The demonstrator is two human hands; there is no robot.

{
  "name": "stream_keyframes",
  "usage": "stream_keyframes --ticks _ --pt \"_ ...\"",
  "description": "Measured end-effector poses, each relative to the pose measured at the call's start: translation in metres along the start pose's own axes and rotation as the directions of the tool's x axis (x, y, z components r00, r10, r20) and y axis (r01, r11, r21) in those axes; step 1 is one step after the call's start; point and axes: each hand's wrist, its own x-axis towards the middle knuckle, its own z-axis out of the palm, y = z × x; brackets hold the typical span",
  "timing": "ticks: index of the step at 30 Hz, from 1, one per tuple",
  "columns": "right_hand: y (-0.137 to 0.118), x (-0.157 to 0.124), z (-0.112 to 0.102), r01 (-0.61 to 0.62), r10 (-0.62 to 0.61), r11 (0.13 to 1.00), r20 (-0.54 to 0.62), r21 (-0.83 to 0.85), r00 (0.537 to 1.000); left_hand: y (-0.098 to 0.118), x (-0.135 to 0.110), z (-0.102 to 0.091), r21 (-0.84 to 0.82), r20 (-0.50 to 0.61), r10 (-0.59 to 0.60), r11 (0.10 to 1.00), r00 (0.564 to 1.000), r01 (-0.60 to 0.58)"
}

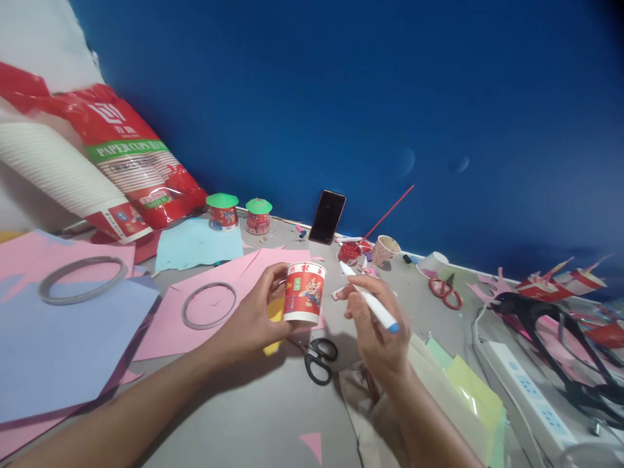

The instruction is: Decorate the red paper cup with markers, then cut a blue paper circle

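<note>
A red printed paper cup [305, 296] with white bands is in my left hand [263, 305], fingers wrapped around its left side and base. My right hand [383, 325], just right of the cup and apart from it, grips a white marker [373, 304] with a blue end. The marker slants, its other end towards the cup. Black-handled scissors [319, 361] lie on the table below the cup, their blades partly hidden. Behind my left hand is a yellow piece [275, 318], mostly covered. Pink paper [166, 325] with a grey ring [208, 305] lies to the left.
Two cups with green paper tops [223, 212] stand at the back. A phone [327, 217] leans on the blue wall. Red-handled scissors [445, 294] and a white power strip [526, 390] are at right. A stack of paper cups [63, 175] and a red bag [141, 162] lie at left.
</note>
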Motion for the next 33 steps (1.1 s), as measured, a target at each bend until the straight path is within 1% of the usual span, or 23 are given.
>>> stream_keyframes --ticks 3,5,7,11,15,17,19,20,22,24,25,27,28,30,33 --pt "0.002 0.005 0.001 -0.01 0.011 1.0 0.05 -0.007 0.999 -0.001 0.002 0.0 -0.147 0.025 -0.031 0.989 0.999 0.034" --pt "0.003 0.008 0.002 -0.036 0.035 0.999 0.096 0.009 0.995 -0.001 0.002 0.001 -0.252 0.073 -0.039 0.966 0.997 0.057" --pt "0.003 0.01 0.004 -0.067 0.063 0.998 0.142 0.019 0.988 0.001 -0.001 0.001 -0.314 0.112 -0.05 0.946 0.992 0.083" --pt "0.003 0.009 0.007 -0.096 0.092 0.995 0.218 0.009 0.972 0.005 -0.007 0.002 -0.324 0.119 -0.078 0.939 0.99 0.113" --pt "0.004 0.007 0.007 -0.065 0.072 0.997 0.246 -0.039 0.967 0.003 -0.005 0.001 -0.3 0.154 -0.063 0.948 0.986 0.108" --pt "0.005 0.007 0.007 -0.014 0.036 0.996 0.257 -0.089 0.966 0.001 -0.004 0.0 -0.269 0.163 -0.049 0.959 0.985 0.093" --pt "0.006 0.008 0.006 0.05 -0.005 0.987 0.284 -0.153 0.959 -0.002 -0.003 -0.003 -0.2 0.138 -0.009 0.979 0.99 0.037" --pt "0.006 0.009 0.005 0.085 -0.025 0.98 0.31 -0.182 0.95 -0.003 -0.004 -0.004 -0.137 0.116 0.026 0.99 0.993 -0.01" --pt "0.006 0.01 0.004 0.151 -0.056 0.963 0.385 -0.221 0.921 -0.006 -0.005 -0.008 0.043 0.086 0.109 0.993 0.99 -0.113" --pt "0.005 0.01 0.004 0.194 -0.069 0.953 0.457 -0.233 0.887 -0.009 -0.006 -0.01 0.224 0.096 0.198 0.951 0.975 -0.215" --pt "0.005 0.01 0.004 0.205 -0.07 0.951 0.484 -0.232 0.872 -0.01 -0.006 -0.012 0.284 0.119 0.233 0.923 0.965 -0.258" --pt "0.005 0.01 0.004 0.208 -0.063 0.951 0.514 -0.228 0.855 -0.013 -0.005 -0.014 0.346 0.174 0.277 0.881 0.945 -0.322" --pt "0.005 0.01 0.004 0.207 -0.064 0.953 0.517 -0.222 0.853 -0.014 -0.004 -0.014 0.357 0.197 0.285 0.87 0.938 -0.34" --pt "0.006 0.01 0.003 0.203 -0.085 0.96 0.494 -0.191 0.865 -0.014 -0.002 -0.015 0.368 0.208 0.271 0.869 0.94 -0.331" --pt "0.006 0.014 -0.002 0.169 -0.116 0.979 0.369 -0.114 0.922 -0.008 -0.001 -0.014 0.342 0.142 0.214 0.906 0.966 -0.251"
